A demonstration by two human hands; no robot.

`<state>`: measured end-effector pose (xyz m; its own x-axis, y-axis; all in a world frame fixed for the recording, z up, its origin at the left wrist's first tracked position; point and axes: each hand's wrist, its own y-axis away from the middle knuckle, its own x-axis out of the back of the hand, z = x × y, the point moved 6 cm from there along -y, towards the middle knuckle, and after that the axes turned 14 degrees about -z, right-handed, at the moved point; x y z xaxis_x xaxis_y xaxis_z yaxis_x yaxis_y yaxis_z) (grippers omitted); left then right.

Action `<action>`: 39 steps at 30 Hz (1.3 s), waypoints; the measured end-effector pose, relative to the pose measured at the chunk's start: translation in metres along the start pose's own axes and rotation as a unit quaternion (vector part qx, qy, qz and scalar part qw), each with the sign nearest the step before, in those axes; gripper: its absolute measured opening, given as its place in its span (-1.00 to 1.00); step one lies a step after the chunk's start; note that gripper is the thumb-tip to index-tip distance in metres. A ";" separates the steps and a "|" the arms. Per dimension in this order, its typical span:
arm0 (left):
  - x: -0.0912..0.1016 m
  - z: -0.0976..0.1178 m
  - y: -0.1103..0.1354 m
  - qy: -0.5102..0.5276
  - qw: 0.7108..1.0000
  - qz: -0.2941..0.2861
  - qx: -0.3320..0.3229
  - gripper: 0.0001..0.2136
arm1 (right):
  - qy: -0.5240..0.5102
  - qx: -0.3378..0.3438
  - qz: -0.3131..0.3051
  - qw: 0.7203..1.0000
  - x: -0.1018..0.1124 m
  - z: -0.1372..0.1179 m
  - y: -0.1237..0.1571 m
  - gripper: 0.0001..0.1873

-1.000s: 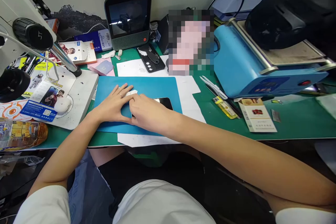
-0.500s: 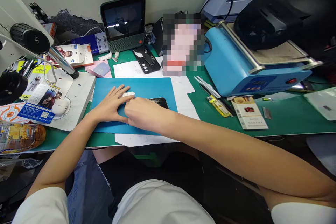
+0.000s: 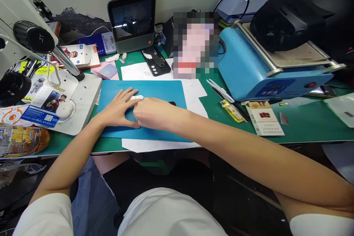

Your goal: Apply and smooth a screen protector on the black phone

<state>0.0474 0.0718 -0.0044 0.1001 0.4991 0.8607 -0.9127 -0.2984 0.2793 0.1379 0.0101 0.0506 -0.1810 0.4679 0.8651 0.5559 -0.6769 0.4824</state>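
Observation:
A blue mat (image 3: 166, 88) lies in front of me, and both my hands are over it. My left hand (image 3: 118, 108) is open, its fingers spread and the thumb apart, with a ring on one finger. A white crumpled piece (image 3: 136, 97), perhaps tissue, shows by its index finger. My right hand (image 3: 152, 112) is closed, knuckles up, beside the left thumb and index finger; what its fingers hold, if anything, is hidden. From behind the right hand peeks the corner of a dark, flat, phone-like object (image 3: 173, 103), mostly covered by the hand.
On the left stands a microscope base (image 3: 88, 92) with cards on it. A screen device (image 3: 132, 22) and a black phone back cover (image 3: 156, 61) are at the back. To the right are tweezers (image 3: 219, 90), a cigarette box (image 3: 264, 118) and a blue machine (image 3: 243, 66).
My right hand and forearm have shifted slightly up, covering more of the dark object, so only its corner shows now. My left hand stays spread in nearly the same place.

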 end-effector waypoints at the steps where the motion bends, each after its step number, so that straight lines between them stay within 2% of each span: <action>1: 0.000 0.000 0.000 0.001 1.000 -0.001 0.000 -0.08 | 0.000 0.001 -0.009 1.000 0.000 0.002 0.000 -0.77; 8: 0.001 0.003 0.000 0.001 1.000 -0.008 0.003 -0.04 | -0.037 -0.040 -0.015 0.998 -0.005 0.018 0.008 -0.72; 13: 0.000 0.003 0.001 0.004 1.000 -0.012 -0.002 -0.04 | -0.098 -0.066 0.053 0.992 -0.015 0.016 0.015 -0.80; 17: 0.001 0.001 0.002 0.003 1.000 -0.008 -0.011 -0.06 | -0.107 -0.089 0.076 0.987 -0.019 0.012 0.013 -0.70; 20: 0.002 -0.001 0.002 -0.001 1.000 -0.010 -0.011 -0.08 | -0.106 -0.096 0.066 0.987 -0.016 0.009 0.010 -0.62; 25: 0.003 0.001 0.001 -0.001 1.000 -0.014 -0.016 -0.15 | -0.065 -0.098 0.032 0.993 -0.008 0.003 0.005 -0.67; 29: 0.003 0.001 0.001 0.007 1.000 -0.010 -0.013 -0.12 | -0.046 -0.095 0.037 0.994 -0.008 -0.002 0.003 -0.67; 39: 0.000 0.001 0.001 -0.020 1.000 -0.004 -0.016 -0.10 | -0.080 -0.132 0.055 0.987 -0.012 0.000 0.003 -0.62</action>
<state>0.0472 0.0707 -0.0037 0.1231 0.4687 0.8747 -0.9237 -0.2681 0.2737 0.1415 0.0021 0.0422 0.0099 0.4534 0.8913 0.3313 -0.8425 0.4249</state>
